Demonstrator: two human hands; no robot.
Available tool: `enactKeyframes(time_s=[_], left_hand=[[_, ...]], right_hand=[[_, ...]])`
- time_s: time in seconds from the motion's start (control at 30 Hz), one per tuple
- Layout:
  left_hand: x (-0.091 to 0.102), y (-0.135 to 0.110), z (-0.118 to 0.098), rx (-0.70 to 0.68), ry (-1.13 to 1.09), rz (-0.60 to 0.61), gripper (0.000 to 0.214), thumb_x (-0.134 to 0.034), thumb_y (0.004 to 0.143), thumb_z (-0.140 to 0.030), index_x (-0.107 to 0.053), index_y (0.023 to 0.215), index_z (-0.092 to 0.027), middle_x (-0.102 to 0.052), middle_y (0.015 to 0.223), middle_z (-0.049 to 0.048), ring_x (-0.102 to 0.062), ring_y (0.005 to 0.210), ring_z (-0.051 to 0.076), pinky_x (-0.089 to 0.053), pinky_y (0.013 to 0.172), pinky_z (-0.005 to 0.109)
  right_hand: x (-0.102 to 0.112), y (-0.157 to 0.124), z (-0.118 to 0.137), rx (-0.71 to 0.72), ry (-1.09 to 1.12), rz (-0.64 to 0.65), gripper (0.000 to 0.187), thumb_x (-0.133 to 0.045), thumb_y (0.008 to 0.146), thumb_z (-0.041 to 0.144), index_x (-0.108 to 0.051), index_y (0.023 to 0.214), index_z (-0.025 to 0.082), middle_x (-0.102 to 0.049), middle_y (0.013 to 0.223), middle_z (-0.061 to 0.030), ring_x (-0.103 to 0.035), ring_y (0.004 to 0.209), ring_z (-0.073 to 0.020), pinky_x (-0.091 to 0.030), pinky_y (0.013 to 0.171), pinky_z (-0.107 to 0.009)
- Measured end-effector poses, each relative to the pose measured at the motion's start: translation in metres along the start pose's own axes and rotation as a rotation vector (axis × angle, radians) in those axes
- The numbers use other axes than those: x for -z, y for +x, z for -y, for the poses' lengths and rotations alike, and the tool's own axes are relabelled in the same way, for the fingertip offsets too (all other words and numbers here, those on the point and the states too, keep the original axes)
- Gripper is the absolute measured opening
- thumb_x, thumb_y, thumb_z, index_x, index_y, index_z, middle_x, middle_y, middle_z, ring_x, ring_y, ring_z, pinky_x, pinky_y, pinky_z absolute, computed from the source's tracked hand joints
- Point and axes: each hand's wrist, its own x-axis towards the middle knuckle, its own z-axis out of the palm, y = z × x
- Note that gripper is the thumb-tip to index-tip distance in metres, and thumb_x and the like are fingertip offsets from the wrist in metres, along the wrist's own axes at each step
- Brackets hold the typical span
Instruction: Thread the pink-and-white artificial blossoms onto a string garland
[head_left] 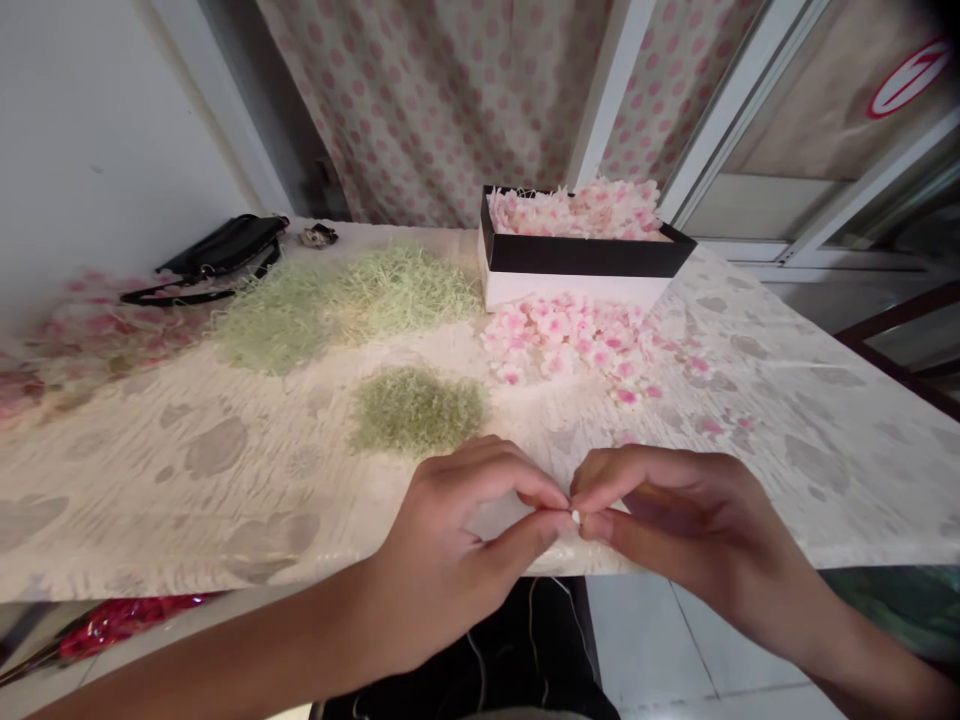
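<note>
My left hand and my right hand meet at the table's front edge, fingertips pinched together on a tiny white piece. Both hands are closed in a pinch. Just beyond them lies a small pile of dark green fibres. A heap of pink and white fake blossoms lies further back on the right, in front of a black and white box filled with more blossoms.
A large pale green fibre pile spreads at the back left. A black bag lies at the far left corner, with blurred pink flowers beside it. The table wears a patterned cloth. Red foil shows under the table's edge.
</note>
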Motion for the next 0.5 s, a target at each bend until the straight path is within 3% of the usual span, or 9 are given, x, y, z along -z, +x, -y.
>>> enactKeyframes(time_s=[0.2,0.5], left_hand=[[0.001,-0.004,-0.003,-0.019,-0.026,0.002,0.007,-0.071,0.076,-0.003,-0.07,0.073,-0.009,-0.068,0.067,0.0048,-0.063,0.064,0.013,-0.049,0.065,0.024],[0.0,-0.004,-0.001,0.16,-0.19,0.038,0.015,-0.074,0.073,-0.001,-0.068,0.072,-0.014,-0.069,0.07,-0.0012,-0.064,0.066,0.01,-0.049,0.065,0.02]], right_hand=[[0.0,-0.002,0.002,-0.004,0.067,0.062,0.01,-0.065,0.085,0.018,-0.07,0.079,0.025,-0.063,0.072,0.0011,-0.054,0.068,-0.0129,-0.039,0.06,-0.026],[0.005,0.004,-0.016,-0.081,0.378,0.187,0.011,-0.069,0.084,0.016,-0.074,0.082,0.026,-0.066,0.075,0.002,-0.057,0.068,-0.0096,-0.042,0.061,-0.022]])
